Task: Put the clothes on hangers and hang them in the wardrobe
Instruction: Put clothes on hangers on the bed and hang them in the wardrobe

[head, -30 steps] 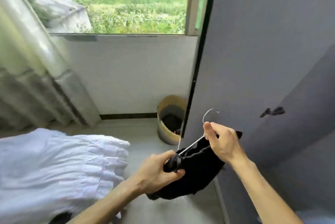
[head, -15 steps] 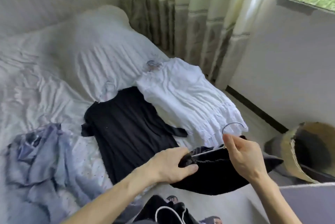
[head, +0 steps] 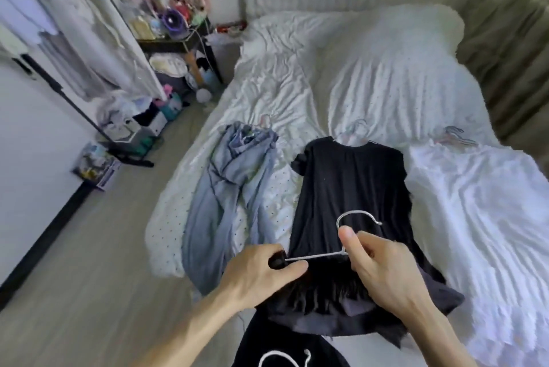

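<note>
White rumpled bed (head: 386,75) fills the head view, with a blue garment (head: 225,176), a black dress (head: 347,182) and a white dress (head: 481,203) laid side by side on it. Above its near edge, the left hand (head: 258,274) pinches one end of a wire hanger (head: 320,255). The right hand (head: 383,271) grips its neck just below the hook, thumb raised. A dark garment (head: 326,304) hangs bunched from the hanger, over the black dress's hem.

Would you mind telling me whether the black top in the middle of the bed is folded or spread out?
Spread out: the black top lies flat on the bed, shoulders wide, with no fold across its visible length.
</note>
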Tool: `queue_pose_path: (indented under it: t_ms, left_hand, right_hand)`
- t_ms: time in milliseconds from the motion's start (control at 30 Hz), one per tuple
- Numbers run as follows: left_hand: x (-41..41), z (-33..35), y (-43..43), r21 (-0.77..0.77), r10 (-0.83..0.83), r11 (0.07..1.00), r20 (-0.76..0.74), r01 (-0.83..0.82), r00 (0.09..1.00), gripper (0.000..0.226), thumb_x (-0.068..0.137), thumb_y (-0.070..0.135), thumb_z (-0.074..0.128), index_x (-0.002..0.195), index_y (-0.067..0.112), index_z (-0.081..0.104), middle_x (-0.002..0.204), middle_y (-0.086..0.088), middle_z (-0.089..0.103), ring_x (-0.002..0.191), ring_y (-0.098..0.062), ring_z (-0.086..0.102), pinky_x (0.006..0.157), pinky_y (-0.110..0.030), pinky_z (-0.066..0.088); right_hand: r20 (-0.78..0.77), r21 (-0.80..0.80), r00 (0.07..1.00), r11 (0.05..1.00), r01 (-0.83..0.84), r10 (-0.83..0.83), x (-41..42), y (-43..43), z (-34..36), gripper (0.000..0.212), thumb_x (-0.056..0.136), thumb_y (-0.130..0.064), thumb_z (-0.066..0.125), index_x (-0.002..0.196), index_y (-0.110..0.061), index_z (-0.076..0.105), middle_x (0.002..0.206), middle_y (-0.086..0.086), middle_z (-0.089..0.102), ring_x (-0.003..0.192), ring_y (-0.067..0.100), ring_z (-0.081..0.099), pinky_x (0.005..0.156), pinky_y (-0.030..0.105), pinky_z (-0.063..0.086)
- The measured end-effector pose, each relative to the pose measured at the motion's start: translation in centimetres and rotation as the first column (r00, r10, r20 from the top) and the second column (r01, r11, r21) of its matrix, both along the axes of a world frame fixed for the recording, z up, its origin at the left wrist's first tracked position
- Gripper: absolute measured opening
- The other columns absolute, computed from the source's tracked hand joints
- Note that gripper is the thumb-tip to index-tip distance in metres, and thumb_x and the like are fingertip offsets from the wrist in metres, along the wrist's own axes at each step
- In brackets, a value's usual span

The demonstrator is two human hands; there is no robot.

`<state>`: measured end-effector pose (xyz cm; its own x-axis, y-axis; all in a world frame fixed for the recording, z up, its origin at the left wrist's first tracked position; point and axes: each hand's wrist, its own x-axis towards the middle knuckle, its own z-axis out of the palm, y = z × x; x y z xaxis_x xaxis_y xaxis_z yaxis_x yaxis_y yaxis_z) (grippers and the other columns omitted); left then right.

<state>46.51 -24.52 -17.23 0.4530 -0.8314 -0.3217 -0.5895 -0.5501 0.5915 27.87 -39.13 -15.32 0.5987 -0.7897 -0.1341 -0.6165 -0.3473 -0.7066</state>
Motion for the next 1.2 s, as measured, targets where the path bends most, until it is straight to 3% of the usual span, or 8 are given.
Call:
queue_pose_path:
  t_ms: [167,267,367,500,600,733,833,1200]
  left_hand:
    - [4.5,3.6,4.9,-0.138,0.205,0.972,0.118,-0.189,0.972,0.072,0.067,0.083,0.053,0.065,0.014,0.033,0.052,0.005,0.031,0.050,-0.009,0.035,0.056,-0.033,0.022]
    - [8.1,6.8,7.0,-0.221,0.284,0.946,0.207,-0.238,0.936,0.072,0.066,0.084,0.052,0.062,0.015,0.031,0.050,0.004,0.028,0.047,-0.011,0.031,0.055,-0.035,0.019]
    - [11.6,9.7,7.9,-0.264,0.337,0.929,0.322,-0.257,0.885,0.078,0.064,0.086,0.049,0.063,0.009,0.040,0.052,0.002,0.035,0.049,-0.016,0.038,0.054,-0.034,0.020]
    - [16.0,12.2,7.8,-0.327,0.360,0.914,0.389,-0.238,0.848,0.082,0.063,0.088,0.050,0.064,0.006,0.047,0.052,0.000,0.042,0.058,-0.024,0.050,0.056,-0.034,0.024]
    - [19.9,13.9,7.2,-0.370,0.395,0.897,0.418,-0.244,0.818,0.085,0.062,0.089,0.048,0.064,0.005,0.050,0.058,-0.009,0.052,0.060,-0.021,0.052,0.058,-0.034,0.026]
    - [25.8,15.7,5.5,-0.411,0.424,0.875,0.393,-0.257,0.816,0.083,0.062,0.088,0.051,0.062,0.004,0.047,0.055,-0.006,0.042,0.055,-0.019,0.045,0.059,-0.034,0.024]
    - [31.8,16.6,3.2,-0.451,0.446,0.852,0.357,-0.267,0.821,0.081,0.062,0.086,0.055,0.061,0.006,0.041,0.056,-0.005,0.038,0.054,-0.018,0.042,0.060,-0.035,0.021]
    - [52.9,9.9,-12.0,-0.393,0.352,0.886,0.228,-0.245,0.908,0.063,0.069,0.084,0.056,0.065,0.022,0.049,0.061,0.007,0.053,0.065,-0.011,0.055,0.061,-0.035,0.035]
  right_hand:
    - [0.161,-0.218,0.948,0.947,-0.236,0.273,4.8,0.7,0.9,0.052,0.089,-0.077,0.035,0.082,-0.033,0.061,0.083,-0.018,0.061,0.088,0.004,0.053,0.080,0.012,0.038]
    - [0.163,-0.300,0.927,0.912,-0.279,0.338,7.5,0.9,0.8,0.053,0.089,-0.074,0.040,0.112,-0.030,0.059,0.108,-0.019,0.058,0.108,0.010,0.050,0.095,0.024,0.040]
    - [0.131,-0.233,0.930,0.922,-0.308,0.344,9.6,0.8,1.4,0.067,0.085,-0.080,0.035,0.130,-0.032,0.048,0.126,-0.017,0.053,0.115,0.015,0.056,0.096,0.038,0.046]
    - [0.167,-0.143,0.921,0.933,-0.332,0.353,11.6,0.3,2.0,0.073,0.084,-0.080,0.036,0.144,-0.038,0.034,0.137,-0.023,0.042,0.117,0.003,0.052,0.091,0.030,0.045]
    - [0.119,-0.159,0.928,0.930,-0.332,0.352,13.5,-0.8,2.1,0.061,0.088,-0.073,0.041,0.135,-0.035,0.044,0.129,-0.020,0.052,0.116,0.003,0.053,0.092,0.027,0.043]
    - [0.173,-0.192,0.949,0.954,-0.229,0.263,17.7,-2.6,3.3,0.032,0.092,-0.059,0.040,0.095,-0.027,0.046,0.079,-0.009,0.060,0.066,0.010,0.054,0.065,0.035,0.042]
    - [0.220,-0.207,0.948,0.960,-0.187,0.232,22.4,-4.2,4.5,0.027,0.098,-0.045,0.044,0.086,-0.021,0.040,0.058,-0.004,0.052,0.057,0.016,0.051,0.057,0.036,0.042]
    - [0.173,0.003,0.983,0.998,0.060,-0.059,41.0,-12.7,1.8,0.019,0.102,-0.033,0.045,0.090,-0.020,0.049,0.065,0.002,0.063,0.064,0.018,0.060,0.062,0.031,0.046]
